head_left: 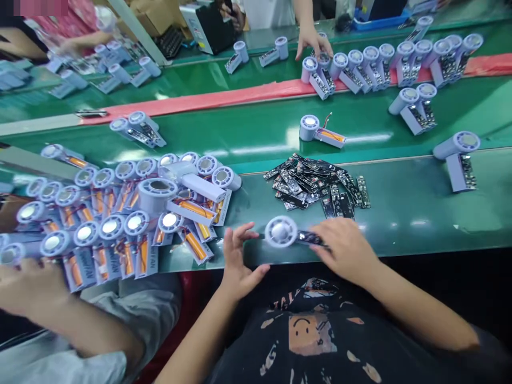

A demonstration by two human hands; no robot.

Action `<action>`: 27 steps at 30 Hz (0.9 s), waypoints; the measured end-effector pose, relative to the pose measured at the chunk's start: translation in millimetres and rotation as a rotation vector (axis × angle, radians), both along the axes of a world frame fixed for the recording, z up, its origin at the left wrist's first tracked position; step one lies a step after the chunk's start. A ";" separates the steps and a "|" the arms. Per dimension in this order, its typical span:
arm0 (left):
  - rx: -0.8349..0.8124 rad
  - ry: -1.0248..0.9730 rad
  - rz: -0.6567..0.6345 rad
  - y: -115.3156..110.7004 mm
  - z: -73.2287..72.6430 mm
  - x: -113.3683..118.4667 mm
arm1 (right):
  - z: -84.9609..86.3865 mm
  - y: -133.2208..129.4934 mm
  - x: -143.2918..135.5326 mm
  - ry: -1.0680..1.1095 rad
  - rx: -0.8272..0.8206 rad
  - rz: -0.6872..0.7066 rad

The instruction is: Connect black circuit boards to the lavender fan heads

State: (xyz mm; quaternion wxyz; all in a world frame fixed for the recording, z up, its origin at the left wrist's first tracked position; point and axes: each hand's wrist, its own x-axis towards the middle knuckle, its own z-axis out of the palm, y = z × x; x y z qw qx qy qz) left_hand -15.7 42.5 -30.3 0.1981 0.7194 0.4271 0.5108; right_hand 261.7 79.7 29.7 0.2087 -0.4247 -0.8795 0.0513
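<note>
Just in front of me, a lavender handheld fan (281,231) lies with its round head to the left and a black circuit board (308,238) along its handle. My right hand (347,249) is closed around the handle end, and its fingers hide part of the board. To the left of the fan head, my left hand (241,262) is open, its fingers and thumb spread, holding nothing. Beyond both hands is a loose pile of black circuit boards (306,181) on the green bench (408,213).
Many fans (136,223) with orange batteries crowd the left, beside a co-worker's arm (92,314). One fan (309,128) with a loose wire lies on the green belt (248,138). Across the red strip (224,98), another person's hand (313,40) touches a row of fans (370,66).
</note>
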 end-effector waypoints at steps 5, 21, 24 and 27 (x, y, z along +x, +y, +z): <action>-0.035 0.270 0.103 12.3 28.1 -12.4 | -18.9 35.7 110.6 -0.023 0.165 -0.678; -0.180 0.817 -0.071 351.9 50.5 192.2 | -17.6 6.5 36.4 -0.131 -0.138 -0.392; -0.097 0.868 0.008 334.7 60.5 180.0 | -23.1 7.7 48.5 0.002 -0.180 -0.411; -0.037 0.806 0.057 282.8 92.9 139.3 | -19.9 9.7 57.9 0.146 -0.165 -0.421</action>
